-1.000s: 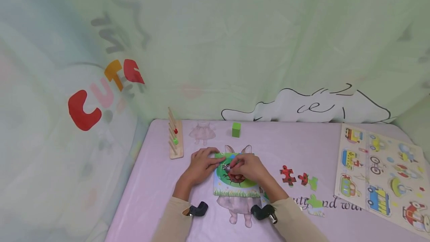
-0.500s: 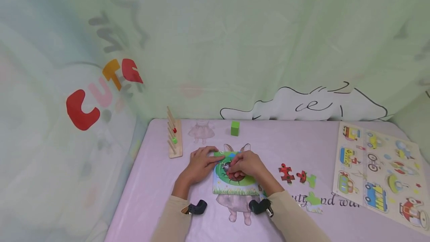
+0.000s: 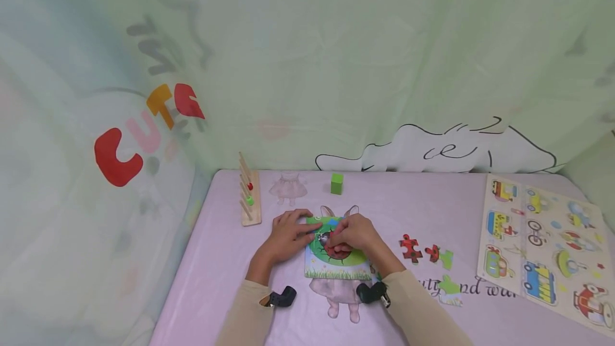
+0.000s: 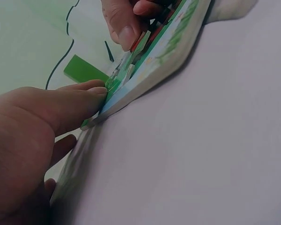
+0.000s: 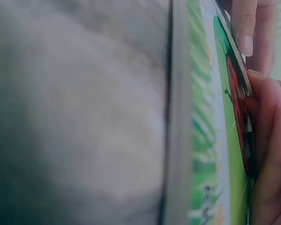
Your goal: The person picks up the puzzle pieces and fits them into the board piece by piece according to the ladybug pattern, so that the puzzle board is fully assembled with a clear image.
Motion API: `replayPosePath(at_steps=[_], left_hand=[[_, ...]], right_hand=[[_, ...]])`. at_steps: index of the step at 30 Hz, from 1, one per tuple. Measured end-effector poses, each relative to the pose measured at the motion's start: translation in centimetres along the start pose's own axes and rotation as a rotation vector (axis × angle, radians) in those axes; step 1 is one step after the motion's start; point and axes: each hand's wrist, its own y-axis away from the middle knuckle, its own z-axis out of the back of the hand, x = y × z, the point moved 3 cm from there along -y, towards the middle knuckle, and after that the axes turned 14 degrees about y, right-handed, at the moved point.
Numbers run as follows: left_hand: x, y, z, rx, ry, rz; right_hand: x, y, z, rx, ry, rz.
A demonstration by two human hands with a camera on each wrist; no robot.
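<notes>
A square ladybug jigsaw board (image 3: 336, 272), with a green border and a grass strip, lies on the table in front of me. My left hand (image 3: 288, 236) rests at its left side; thumb and index fingertips touch the board's edge in the left wrist view. My right hand (image 3: 355, 235) is over the ladybug picture, pinching a jigsaw piece (image 4: 141, 47) between thumb and fingers. That piece sits tilted, one edge raised above the board, in the left wrist view. In the right wrist view the fingers hide part of it.
Loose jigsaw pieces lie to the right: a red one (image 3: 410, 250), a red-and-green one (image 3: 446, 259) and a green one (image 3: 449, 288). Beyond them is a wooden vehicle puzzle board (image 3: 516, 250). A green block (image 3: 337, 184) and a pegged wooden stand (image 3: 252, 215) stand toward the back.
My right fingers have lowered the jigsaw piece closer to the ladybug picture. The left hand has stayed at the board's left side, and the loose pieces have not moved.
</notes>
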Motion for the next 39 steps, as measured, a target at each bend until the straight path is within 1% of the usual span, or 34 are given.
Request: replayPosePath(at_steps=[10,16,19,22,25,28,31,33,36,39], left_hand=[[-0.1,0.0,0.0,0.0,0.017,-0.001],[-0.1,0.1,0.0,0.002,0.01,0.003],[-0.2,0.1,0.1,0.002,0.011,-0.001],[-0.3,0.1,0.1,-0.007,0.012,-0.014],[-0.3,0.1,0.1,-0.015,0.009,-0.027],[-0.4,0.2,0.2,-0.023,0.015,-0.033],[-0.2,0.2,0.4,-0.034,0.047,-0.038],[0.0,0.3,0.5,-0.046,0.083,-0.052],[0.3,0.4,0.6,-0.049,0.136,-0.084],[0.4,0.4,0.6,-0.045,0.151,-0.128]], right_hand=[[0.0,0.0,-0.2,0.009,-0.012,-0.003],[0.0,0.0,-0.3,-0.015,0.033,0.006],[0.0,0.0,-0.3,-0.018,0.044,0.025],[0.1,0.2,-0.2,-0.011,0.029,0.065],[0.2,0.5,-0.1,0.006,0.015,0.141],[0.4,0.7,-0.1,-0.005,0.055,0.249],[0.6,0.9,-0.1,-0.041,0.123,0.32],[0.8,0.9,-0.2,-0.048,0.134,0.339],[0.9,1.0,-0.2,-0.044,0.148,0.339],[1.2,1.2,-0.1,-0.019,0.156,0.343]])
